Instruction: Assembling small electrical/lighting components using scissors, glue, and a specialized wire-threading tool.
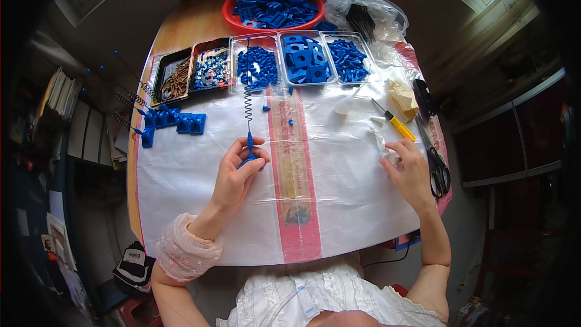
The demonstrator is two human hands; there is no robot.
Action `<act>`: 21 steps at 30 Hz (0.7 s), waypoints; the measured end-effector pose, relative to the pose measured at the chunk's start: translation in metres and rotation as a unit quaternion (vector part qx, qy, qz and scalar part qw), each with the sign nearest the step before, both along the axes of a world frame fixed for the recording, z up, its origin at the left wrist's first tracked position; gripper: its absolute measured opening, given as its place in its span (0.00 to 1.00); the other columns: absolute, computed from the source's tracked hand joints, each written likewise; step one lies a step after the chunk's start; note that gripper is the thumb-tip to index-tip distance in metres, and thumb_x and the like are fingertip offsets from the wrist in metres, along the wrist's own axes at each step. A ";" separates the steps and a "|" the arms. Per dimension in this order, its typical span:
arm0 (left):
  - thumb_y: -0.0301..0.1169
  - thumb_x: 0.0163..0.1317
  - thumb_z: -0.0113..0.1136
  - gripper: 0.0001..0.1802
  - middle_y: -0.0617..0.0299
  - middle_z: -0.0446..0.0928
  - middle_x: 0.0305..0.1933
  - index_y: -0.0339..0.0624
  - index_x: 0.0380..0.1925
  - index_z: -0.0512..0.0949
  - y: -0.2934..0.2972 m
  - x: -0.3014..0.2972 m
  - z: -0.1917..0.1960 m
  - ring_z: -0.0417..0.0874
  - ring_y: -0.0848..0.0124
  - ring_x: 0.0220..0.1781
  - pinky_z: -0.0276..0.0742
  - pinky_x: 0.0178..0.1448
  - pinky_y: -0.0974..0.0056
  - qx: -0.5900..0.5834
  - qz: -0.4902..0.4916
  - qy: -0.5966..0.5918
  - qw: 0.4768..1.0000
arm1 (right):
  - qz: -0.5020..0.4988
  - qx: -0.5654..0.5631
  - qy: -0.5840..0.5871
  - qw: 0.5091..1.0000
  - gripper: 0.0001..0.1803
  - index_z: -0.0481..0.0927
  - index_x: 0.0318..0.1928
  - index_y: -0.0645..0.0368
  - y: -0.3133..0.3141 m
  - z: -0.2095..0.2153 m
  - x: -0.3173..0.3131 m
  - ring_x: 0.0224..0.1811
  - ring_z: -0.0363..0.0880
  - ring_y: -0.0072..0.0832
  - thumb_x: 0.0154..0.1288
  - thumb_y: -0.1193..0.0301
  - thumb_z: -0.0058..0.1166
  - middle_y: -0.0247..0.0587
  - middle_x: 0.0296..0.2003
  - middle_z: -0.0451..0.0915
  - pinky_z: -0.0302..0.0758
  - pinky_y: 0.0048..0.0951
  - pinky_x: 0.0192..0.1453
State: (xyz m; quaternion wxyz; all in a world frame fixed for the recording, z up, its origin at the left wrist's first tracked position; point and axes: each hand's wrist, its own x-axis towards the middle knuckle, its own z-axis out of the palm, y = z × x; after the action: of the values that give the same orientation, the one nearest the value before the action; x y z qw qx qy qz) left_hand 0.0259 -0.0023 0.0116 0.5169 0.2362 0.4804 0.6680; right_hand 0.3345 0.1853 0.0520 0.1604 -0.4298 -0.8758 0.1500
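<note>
My left hand (232, 175) is closed round the blue base of a spring-mounted rod (250, 140), its dark coil and thin tip standing up toward the trays. Over on the right, my right hand (413, 172) has its thumb and fingers curled at a crumpled white tissue (382, 145), pinching it. Just beyond lies a yellow-handled screwdriver (400, 127), next to a small white piece (377, 120). Two small blue caps (290, 122) lie on the sheet ahead of my left hand. Finished-looking spring rods on blue bases (162, 117) are grouped at the left.
Across the back stand trays of screws (175, 79), nuts (212, 71), small blue parts (257, 65), square blue bases (307, 60) and blue pegs (348, 62). Behind them is a red basin (229, 18) of blue parts. Black scissors (438, 172) lie near the right edge, near a beige wrapper (402, 98).
</note>
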 end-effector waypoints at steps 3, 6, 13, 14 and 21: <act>0.23 0.62 0.59 0.25 0.61 0.78 0.46 0.36 0.60 0.68 -0.001 -0.002 -0.002 0.74 0.77 0.49 0.68 0.59 0.71 0.005 -0.014 -0.015 1.000 | 0.033 0.032 0.020 0.999 0.10 0.83 0.41 0.64 0.004 -0.015 -0.007 0.33 0.80 0.33 0.57 0.80 0.65 0.43 0.35 0.78 0.76 0.31 0.37; 0.23 0.62 0.59 0.26 0.60 0.77 0.46 0.36 0.61 0.68 -0.001 -0.001 -0.002 0.74 0.76 0.50 0.67 0.60 0.71 0.009 -0.020 -0.014 1.000 | 0.100 0.041 0.124 0.986 0.10 0.82 0.38 0.65 -0.008 0.004 -0.027 0.29 0.79 0.29 0.55 0.85 0.65 0.41 0.31 0.78 0.76 0.28 0.33; 0.21 0.64 0.59 0.23 0.61 0.78 0.47 0.34 0.59 0.69 -0.002 0.000 -0.008 0.76 0.78 0.51 0.70 0.58 0.72 0.042 -0.040 0.024 0.998 | 0.352 0.031 0.276 0.894 0.12 0.83 0.43 0.63 -0.036 0.020 -0.130 0.32 0.82 0.35 0.57 0.83 0.67 0.43 0.37 0.78 0.79 0.34 0.35; 0.22 0.64 0.60 0.22 0.61 0.78 0.47 0.33 0.59 0.70 -0.003 0.001 -0.011 0.76 0.78 0.51 0.71 0.58 0.71 0.039 -0.035 0.028 0.998 | 0.386 0.028 0.285 0.877 0.12 0.82 0.44 0.63 -0.038 0.015 -0.147 0.34 0.81 0.36 0.59 0.81 0.66 0.43 0.38 0.77 0.79 0.35 0.36; 0.25 0.65 0.63 0.18 0.59 0.77 0.48 0.29 0.52 0.72 -0.006 0.002 -0.025 0.78 0.76 0.49 0.75 0.55 0.68 0.033 -0.012 0.058 0.998 | 0.436 0.064 0.263 0.858 0.13 0.79 0.42 0.62 -0.049 -0.017 -0.203 0.35 0.79 0.37 0.55 0.80 0.63 0.41 0.37 0.75 0.78 0.36 0.37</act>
State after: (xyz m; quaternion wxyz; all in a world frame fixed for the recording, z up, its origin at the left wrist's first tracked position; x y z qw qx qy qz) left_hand 0.0280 -0.0088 -0.0130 0.4884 0.2970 0.4842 0.6625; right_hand 0.1312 0.1367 0.0352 0.3301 0.0630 -0.9063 0.2561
